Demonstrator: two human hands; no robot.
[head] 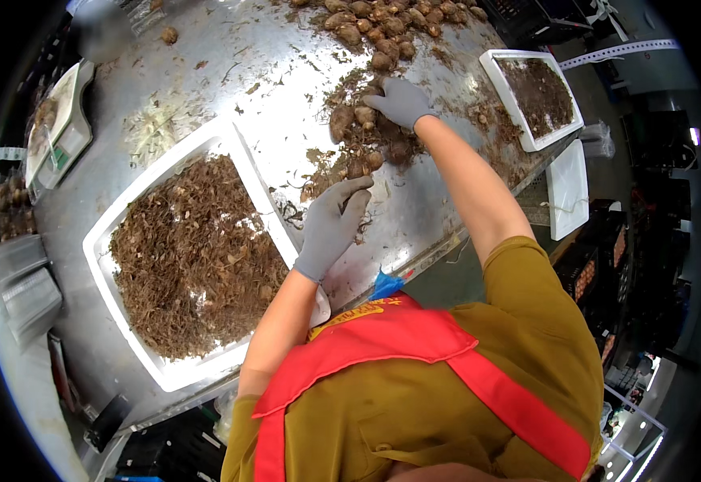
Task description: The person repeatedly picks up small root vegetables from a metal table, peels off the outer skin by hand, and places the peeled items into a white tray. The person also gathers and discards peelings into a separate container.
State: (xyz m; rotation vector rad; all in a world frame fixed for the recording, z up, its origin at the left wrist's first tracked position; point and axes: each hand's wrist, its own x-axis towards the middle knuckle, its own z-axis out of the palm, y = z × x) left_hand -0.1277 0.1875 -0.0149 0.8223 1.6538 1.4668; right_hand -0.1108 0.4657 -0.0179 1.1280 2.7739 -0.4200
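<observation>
My left hand (333,224), in a grey glove, is just short of a small brown tuber (374,160) that looks like taro. Its thumb and forefinger are slightly apart, with nothing visible between them. Farther out, my right hand (404,103), gloved alike, reaches over a loose cluster of tubers. A longer tuber (342,123) and a pale-tipped one (364,114) lie just left of its thumb. Whether its fingers grip a tuber cannot be made out. Dry fibrous husk (320,181) is scattered around them on the metal table (278,114).
A large white foam box (157,165) of brown husk stands left of my left hand. A smaller foam box (525,141) sits at the table's right edge. Many tubers (386,27) are heaped at the far side. A weighing scale (64,129) stands at far left.
</observation>
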